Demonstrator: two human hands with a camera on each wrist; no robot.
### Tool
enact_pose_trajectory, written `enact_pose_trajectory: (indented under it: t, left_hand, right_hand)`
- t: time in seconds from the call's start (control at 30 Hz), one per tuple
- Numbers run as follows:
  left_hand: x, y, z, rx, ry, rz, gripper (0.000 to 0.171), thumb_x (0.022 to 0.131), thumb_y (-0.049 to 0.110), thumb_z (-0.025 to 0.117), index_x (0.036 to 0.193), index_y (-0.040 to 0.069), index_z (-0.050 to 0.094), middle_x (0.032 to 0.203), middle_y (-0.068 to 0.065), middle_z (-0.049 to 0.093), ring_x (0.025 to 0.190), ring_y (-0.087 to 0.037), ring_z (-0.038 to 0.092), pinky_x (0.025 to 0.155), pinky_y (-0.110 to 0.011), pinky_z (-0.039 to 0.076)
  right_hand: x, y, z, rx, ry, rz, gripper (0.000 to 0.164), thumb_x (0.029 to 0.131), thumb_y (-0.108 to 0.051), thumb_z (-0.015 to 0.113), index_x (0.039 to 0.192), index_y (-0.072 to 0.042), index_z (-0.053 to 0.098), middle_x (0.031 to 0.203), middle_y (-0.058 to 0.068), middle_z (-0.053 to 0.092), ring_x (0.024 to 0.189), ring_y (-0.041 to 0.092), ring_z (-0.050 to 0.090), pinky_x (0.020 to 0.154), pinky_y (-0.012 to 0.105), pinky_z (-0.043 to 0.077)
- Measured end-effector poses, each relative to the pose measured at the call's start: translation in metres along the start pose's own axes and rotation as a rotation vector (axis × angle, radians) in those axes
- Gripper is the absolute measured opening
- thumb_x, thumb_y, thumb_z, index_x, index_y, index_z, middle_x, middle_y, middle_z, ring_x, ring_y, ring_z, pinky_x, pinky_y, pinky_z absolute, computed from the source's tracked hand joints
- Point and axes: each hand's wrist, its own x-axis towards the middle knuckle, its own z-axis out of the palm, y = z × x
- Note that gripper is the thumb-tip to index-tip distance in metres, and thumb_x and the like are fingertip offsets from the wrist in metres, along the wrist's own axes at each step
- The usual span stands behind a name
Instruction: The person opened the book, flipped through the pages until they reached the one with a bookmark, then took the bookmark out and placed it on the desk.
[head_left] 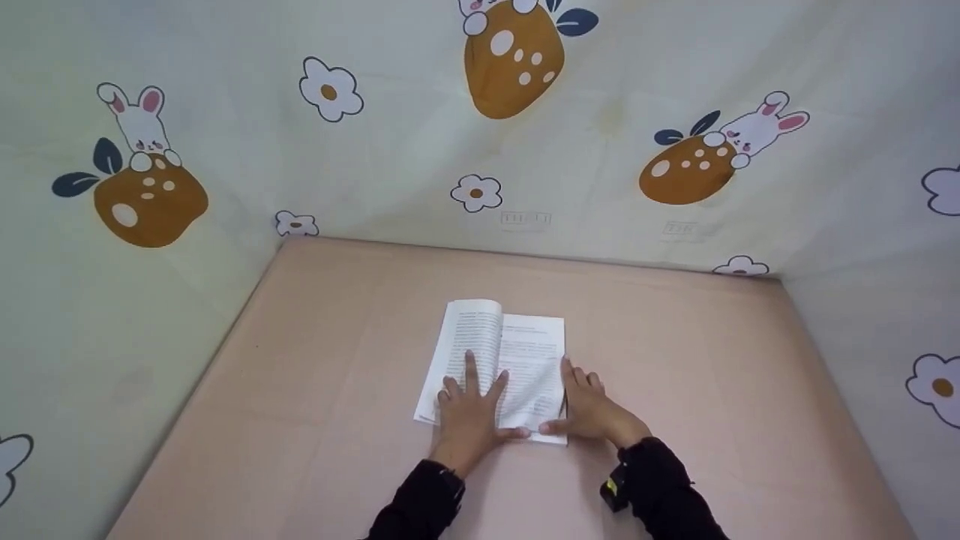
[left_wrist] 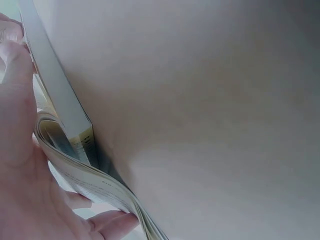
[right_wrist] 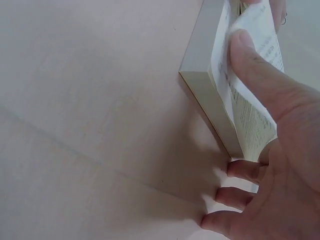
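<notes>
An open paperback book (head_left: pixel 529 352) lies on the table, its left pages bowed up near the spine. My left hand (head_left: pixel 469 420) rests spread over the lower left page. Its thumb stretches across to the bottom edge of the right page. In the left wrist view, a curled bundle of left pages (left_wrist: pixel 95 180) stands against the thick page block (left_wrist: pixel 55 75). At the lower right corner is my right hand (head_left: pixel 596 409). Its thumb presses a buckled right-hand page (right_wrist: pixel 257 55), while the index finger lies along the book's right edge. Its other fingers (right_wrist: pixel 235 197) touch the table beside the book.
The pinkish-beige table (head_left: pixel 322 360) extends around the book on all sides. Pale cloth walls (head_left: pixel 397 150) printed with rabbits, fruit and flowers enclose its back and sides. A black device (head_left: pixel 613 489) sits at the right wrist, by the dark sleeve (head_left: pixel 664 480).
</notes>
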Motion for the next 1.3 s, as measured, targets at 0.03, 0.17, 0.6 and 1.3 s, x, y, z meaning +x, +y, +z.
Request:
enact_pose_trajectory:
  t: [0.03,0.17,0.6,1.3]
  left_hand:
    - [0.0003,0.0002,0.0001,0.008,0.010,0.002,0.095,0.059,0.078,0.058,0.139,0.029,0.044,0.149,-0.028,0.020,0.115,-0.056,0.041,0.087,-0.056,0.041]
    - [0.0007,0.0012,0.0020,0.052,0.040,0.015,0.087,0.065,0.077,0.052,0.138,0.030,0.045,0.147,-0.030,0.025,0.112,-0.057,0.045,0.084,-0.055,0.045]
    - [0.0041,0.0031,-0.0020,-0.097,0.066,-0.047,0.061,0.084,0.011,0.061,0.140,0.023,0.043,0.144,-0.028,0.032,0.111,-0.056,0.044,0.085,-0.055,0.043]
    - [0.0054,0.0020,-0.0011,-0.109,0.161,-0.097,0.076,0.081,-0.011,0.055,0.145,0.025,0.034,0.153,-0.021,0.018,0.088,-0.038,0.054,0.064,-0.038,0.049]
  right_hand:
    - [-0.0002,0.0002,-0.0003,0.003,-0.001,-0.001,0.117,0.068,-0.042,0.079,0.145,0.011,0.008,0.142,0.028,0.030,0.120,0.040,0.031,0.104,0.052,0.029]
    - [-0.0001,0.0013,-0.0003,-0.006,-0.013,-0.011,0.121,0.066,-0.043,0.081,0.144,0.012,0.007,0.142,0.029,0.030,0.119,0.042,0.030,0.104,0.053,0.028]
    - [-0.0009,0.0009,-0.0017,0.005,-0.050,0.003,0.109,0.069,-0.040,0.079,0.147,0.002,0.016,0.149,0.026,0.022,0.123,0.039,0.027,0.104,0.051,0.029]
    - [-0.0028,-0.0020,-0.0053,0.012,-0.083,0.033,0.104,0.070,-0.039,0.079,0.148,-0.003,0.020,0.150,0.026,0.020,0.124,0.039,0.024,0.105,0.053,0.027]
